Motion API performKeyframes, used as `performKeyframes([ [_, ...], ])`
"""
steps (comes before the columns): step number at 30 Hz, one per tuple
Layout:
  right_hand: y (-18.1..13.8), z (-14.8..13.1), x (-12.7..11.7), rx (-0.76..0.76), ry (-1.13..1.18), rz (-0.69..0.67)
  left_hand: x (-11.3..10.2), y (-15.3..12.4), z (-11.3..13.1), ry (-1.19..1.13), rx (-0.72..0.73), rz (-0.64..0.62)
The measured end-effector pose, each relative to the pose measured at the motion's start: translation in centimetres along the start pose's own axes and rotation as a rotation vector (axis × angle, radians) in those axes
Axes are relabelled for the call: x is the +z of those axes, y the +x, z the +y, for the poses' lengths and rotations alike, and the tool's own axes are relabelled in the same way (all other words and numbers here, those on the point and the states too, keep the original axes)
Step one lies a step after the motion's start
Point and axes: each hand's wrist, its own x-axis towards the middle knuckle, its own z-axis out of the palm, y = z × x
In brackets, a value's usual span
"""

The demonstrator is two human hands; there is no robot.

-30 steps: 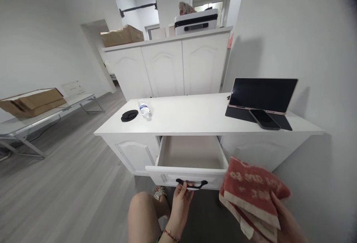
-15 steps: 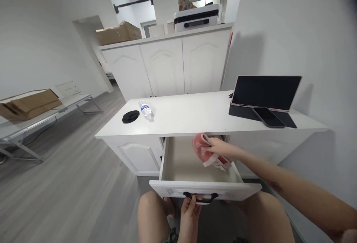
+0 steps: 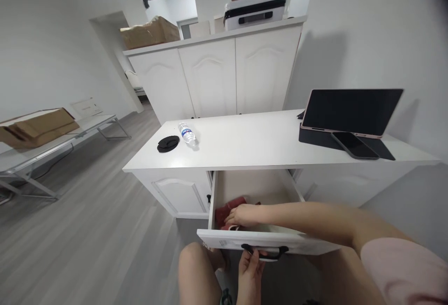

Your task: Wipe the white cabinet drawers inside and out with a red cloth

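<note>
A white drawer (image 3: 254, 183) stands pulled out below the desk top. My left hand (image 3: 250, 267) is closed around its black handle (image 3: 280, 252) from below. Inside, at the front left corner, lies a red cloth (image 3: 224, 213) with a bit of white edging, crumpled and low against the drawer floor. My right hand (image 3: 244, 215) reaches in across the drawer front, its fingers bent over the cloth. Part of the cloth is hidden under that hand and behind the front panel.
On the white desk top (image 3: 245, 142) are a water bottle (image 3: 188, 135) lying down, a flat black round item (image 3: 168, 143), a tablet (image 3: 352, 111) propped upright and a phone (image 3: 354, 145). A low bench (image 3: 89, 128) holding a cardboard box (image 3: 38, 128) stands left.
My right hand has carried the red cloth from the right side of the drawer down to its front left corner. My left hand stays on the handle. The view has shifted slightly.
</note>
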Motion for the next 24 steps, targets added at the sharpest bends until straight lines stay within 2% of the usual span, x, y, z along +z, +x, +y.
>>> performKeyframes([
  [3,0.7,1.8,-0.8,-0.1,-0.085,-0.051,0.0,0.0,0.1,0.012,0.007,-0.022],
  [6,1.9,3.8,-1.5,-0.024,-0.261,-0.026,-0.1,0.0,0.3,0.025,-0.001,-0.028],
  [10,4.1,5.8,-2.2,0.133,-0.491,-0.086,-0.3,0.0,0.2,0.042,-0.004,-0.025],
  [12,5.3,6.4,-2.5,0.213,-0.506,-0.094,-0.4,0.1,0.1,0.031,0.005,-0.02],
  [17,6.9,7.4,-3.2,0.365,-0.494,-0.009,-0.5,0.5,-0.1,0.009,0.006,-0.042],
  [24,4.3,8.6,-5.2,0.376,-0.477,-0.006,-0.6,0.3,0.2,0.023,-0.004,-0.057],
])
